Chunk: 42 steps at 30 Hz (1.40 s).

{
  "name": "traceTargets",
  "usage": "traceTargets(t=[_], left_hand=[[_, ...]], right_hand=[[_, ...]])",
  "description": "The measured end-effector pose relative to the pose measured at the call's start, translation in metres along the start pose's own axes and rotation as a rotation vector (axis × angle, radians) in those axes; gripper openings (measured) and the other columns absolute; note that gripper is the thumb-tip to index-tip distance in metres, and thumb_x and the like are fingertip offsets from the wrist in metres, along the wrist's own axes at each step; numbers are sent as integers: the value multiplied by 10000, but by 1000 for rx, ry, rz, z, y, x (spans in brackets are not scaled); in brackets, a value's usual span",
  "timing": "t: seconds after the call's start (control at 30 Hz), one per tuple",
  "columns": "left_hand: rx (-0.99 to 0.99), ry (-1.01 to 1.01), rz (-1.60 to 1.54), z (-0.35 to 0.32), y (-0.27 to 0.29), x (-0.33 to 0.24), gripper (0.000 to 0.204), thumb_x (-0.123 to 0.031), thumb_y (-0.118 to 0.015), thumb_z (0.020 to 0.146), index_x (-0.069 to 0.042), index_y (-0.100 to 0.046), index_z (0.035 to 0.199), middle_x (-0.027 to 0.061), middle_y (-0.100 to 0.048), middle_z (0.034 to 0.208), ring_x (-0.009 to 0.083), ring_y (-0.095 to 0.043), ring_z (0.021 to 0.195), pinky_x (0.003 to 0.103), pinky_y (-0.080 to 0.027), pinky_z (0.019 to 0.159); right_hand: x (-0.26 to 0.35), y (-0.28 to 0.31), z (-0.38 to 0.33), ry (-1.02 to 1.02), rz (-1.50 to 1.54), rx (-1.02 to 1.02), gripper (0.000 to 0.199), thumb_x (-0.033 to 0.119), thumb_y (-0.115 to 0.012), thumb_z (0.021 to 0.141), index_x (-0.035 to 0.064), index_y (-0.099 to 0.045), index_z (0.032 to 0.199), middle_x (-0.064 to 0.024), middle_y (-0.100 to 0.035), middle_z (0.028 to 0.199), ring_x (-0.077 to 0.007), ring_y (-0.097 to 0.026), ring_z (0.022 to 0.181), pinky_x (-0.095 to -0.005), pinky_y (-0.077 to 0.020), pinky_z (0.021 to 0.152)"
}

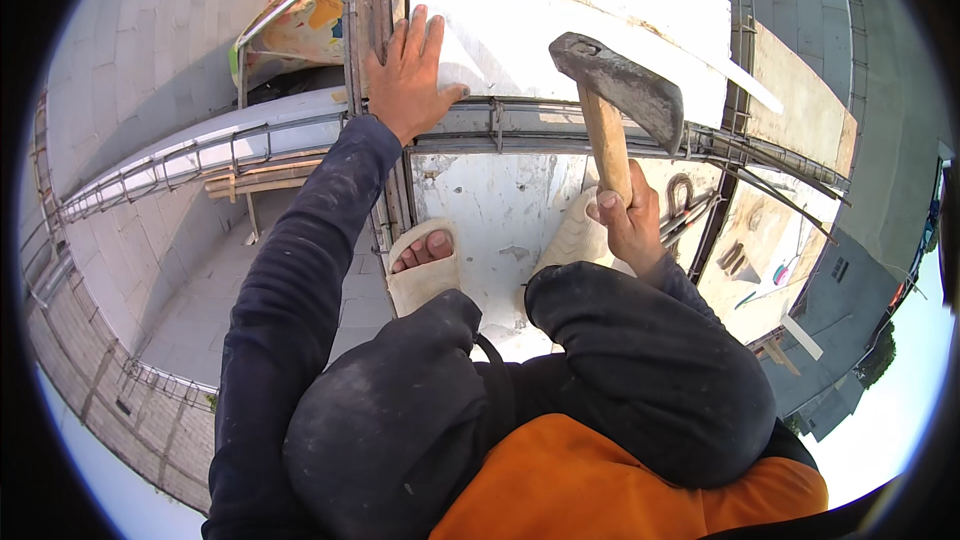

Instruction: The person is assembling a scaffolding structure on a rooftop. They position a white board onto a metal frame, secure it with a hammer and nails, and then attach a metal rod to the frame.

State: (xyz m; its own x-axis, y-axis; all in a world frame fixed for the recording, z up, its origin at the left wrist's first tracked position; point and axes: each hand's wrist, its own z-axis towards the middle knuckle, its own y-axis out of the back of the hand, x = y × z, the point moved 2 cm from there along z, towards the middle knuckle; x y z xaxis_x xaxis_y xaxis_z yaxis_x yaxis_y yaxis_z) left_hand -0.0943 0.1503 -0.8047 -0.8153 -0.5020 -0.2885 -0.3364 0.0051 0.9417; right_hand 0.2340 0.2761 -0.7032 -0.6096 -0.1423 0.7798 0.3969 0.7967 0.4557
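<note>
Clenched on the wooden handle, the right hand (628,222) holds the hatchet (620,100) raised over the white block (520,30) — left hand (408,75) lies flat, steadying it; next a controlled chop.

The person squats on a pale concrete slab (500,210), stained and pitted, bounded by steel reinforcement bars (520,135) that run along its far edge and down its left edge. Both feet in cream sandals (425,275) stand directly on the slab, near its left edge and its middle. At the slab's right edge a bundle of bent steel rods (690,205) lies on it. Beyond the far edge sits a white block (560,20), its near corner under the left hand (410,75), with a thin white strip (640,15) lying across its top.
</note>
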Motion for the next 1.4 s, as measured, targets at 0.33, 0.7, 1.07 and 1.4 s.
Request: traceTargets(t=[0.33, 0.7, 1.07, 1.4], left_hand=[[-37, -22, 29, -1, -3, 3, 977, -505, -793, 887, -116, -327, 1653, 112, -209, 1758, 339, -294, 1570, 691, -339, 1125], [-22, -40, 67, 0, -5, -1, 1007, -541, -786, 882, -93, -320, 1653, 97, -207, 1762, 350, -304, 1565, 693, -339, 1122], [-18, -51, 65, 1, -1, -2, 987, -520, -771, 905, -75, -307, 1654, 93, -211, 1761, 363, -316, 1556, 705, -343, 1103], [11, -33, 71, 0, -1, -1, 1019, -554, -762, 903, -82, -277, 1665, 75, -200, 1764, 353, -314, 1561, 693, -330, 1134]], right_hand=[[16, -5, 28, -101, -197, 151, 540, 567, -627, 1023, 34, -599, 1099, -181, -682, 734, -363, -726, 713, -468, -544, 653], [1, 0, 38, -249, -358, 268, 606, 632, -554, 1043, 26, -578, 1036, -173, -630, 627, -353, -697, 590, -453, -552, 580], [-1, 12, 56, -188, -579, 287, 653, 657, -557, 1031, 8, -623, 1051, -229, -677, 733, -400, -723, 699, -493, -563, 677], [11, 22, 60, -73, -566, 241, 676, 687, -570, 1004, 17, -636, 1063, -230, -687, 750, -410, -728, 754, -495, -553, 665]])
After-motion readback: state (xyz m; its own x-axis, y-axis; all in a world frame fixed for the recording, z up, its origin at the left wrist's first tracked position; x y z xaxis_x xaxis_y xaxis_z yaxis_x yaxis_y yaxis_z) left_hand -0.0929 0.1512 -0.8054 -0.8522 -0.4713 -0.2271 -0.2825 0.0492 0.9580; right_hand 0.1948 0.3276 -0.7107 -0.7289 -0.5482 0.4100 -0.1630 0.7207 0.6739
